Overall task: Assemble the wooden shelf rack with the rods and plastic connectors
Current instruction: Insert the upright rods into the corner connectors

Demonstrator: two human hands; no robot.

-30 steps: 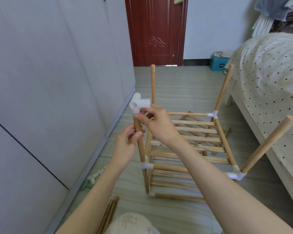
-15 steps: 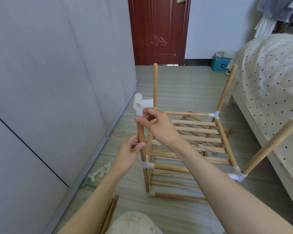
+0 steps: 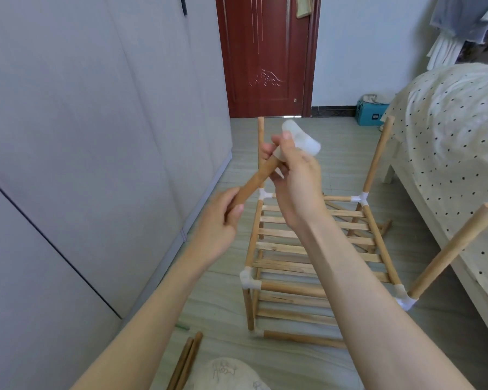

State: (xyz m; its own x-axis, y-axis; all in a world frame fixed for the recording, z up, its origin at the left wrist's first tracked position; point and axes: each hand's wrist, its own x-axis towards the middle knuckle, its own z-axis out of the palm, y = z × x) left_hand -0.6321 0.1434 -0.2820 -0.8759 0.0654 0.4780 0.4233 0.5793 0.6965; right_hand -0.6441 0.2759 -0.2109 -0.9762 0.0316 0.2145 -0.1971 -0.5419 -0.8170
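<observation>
A half-built wooden shelf rack (image 3: 316, 249) stands on the floor, slatted, with white plastic connectors at its corners. Three upright rods stick up from it; the near-left corner connector (image 3: 248, 280) has no rod in its top. I hold a wooden rod (image 3: 255, 184) tilted in the air above the rack. My left hand (image 3: 219, 229) grips its lower end. My right hand (image 3: 296, 178) grips a white plastic connector (image 3: 300, 140) fitted on the rod's upper end.
Two spare rods (image 3: 185, 361) lie on the floor near me. A grey wardrobe (image 3: 96, 136) runs along the left, a bed with a dotted cover (image 3: 457, 153) along the right. A red door (image 3: 265, 57) and a blue box (image 3: 371, 116) are at the back.
The rod stood upright in the near-left corner connector before. Now it is out of that connector, lifted and tilted in both hands, with the white connector still on its top.
</observation>
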